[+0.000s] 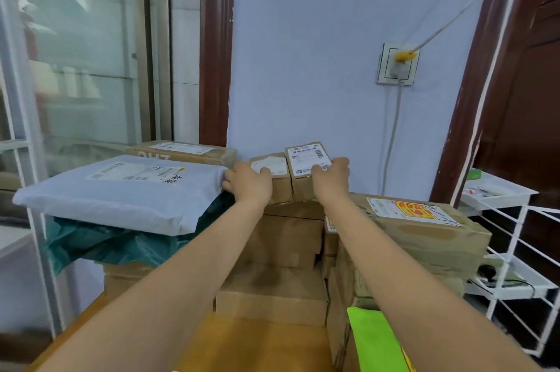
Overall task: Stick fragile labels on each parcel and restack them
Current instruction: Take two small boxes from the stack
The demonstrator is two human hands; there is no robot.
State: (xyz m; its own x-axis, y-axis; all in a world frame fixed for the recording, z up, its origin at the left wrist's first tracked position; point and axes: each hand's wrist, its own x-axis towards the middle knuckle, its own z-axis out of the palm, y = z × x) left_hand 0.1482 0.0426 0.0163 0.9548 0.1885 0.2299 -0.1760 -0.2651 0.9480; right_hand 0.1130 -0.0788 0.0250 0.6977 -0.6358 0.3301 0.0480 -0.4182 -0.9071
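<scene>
Cardboard parcels top the middle stack against the wall: the left hand (248, 182) curls over the smaller box (271, 173), thumb on its white slip, while the right hand (331, 177) grips the taller box (307, 168) beside it, thumb pressed on its shipping label. Neither box shows a red fragile sticker; the large carton (424, 226) to the right already carries one. The two boxes touch, perched high on the pile, so lifting both at once could let one slip or nudge the cartons beneath. The grey mailer bag (121, 190) overhangs its stack just beside the left hand and could slide if knocked. A white wire rack (500, 250) stands at far right, well apart.
</scene>
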